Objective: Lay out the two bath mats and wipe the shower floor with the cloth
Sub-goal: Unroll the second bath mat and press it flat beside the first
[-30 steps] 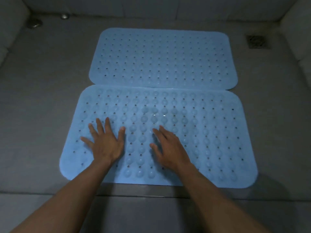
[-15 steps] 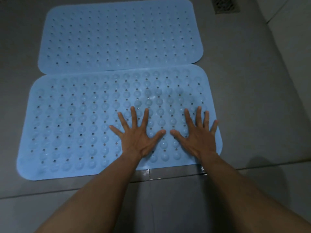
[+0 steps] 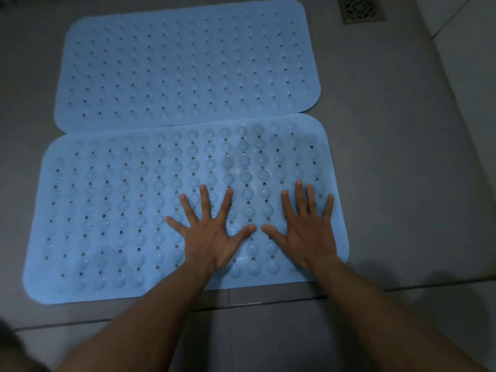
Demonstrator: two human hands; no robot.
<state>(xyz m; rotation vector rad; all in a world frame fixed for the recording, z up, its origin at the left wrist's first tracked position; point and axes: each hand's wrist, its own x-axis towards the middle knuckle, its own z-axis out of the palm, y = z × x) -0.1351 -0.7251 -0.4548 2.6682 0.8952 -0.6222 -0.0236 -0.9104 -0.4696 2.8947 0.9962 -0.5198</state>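
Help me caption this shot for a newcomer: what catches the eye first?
Two blue bath mats fill the grey shower floor, the far mat edge to edge with the near mat. The left hand and right hand press flat, fingers spread, on the near mat's right part.

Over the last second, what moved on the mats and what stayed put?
Both hands slid right along the near mat: the left hand from its left part to the middle, the right hand to its right end, fingers spread flat. Nothing gripped. Both mats, far mat included, stayed in place.
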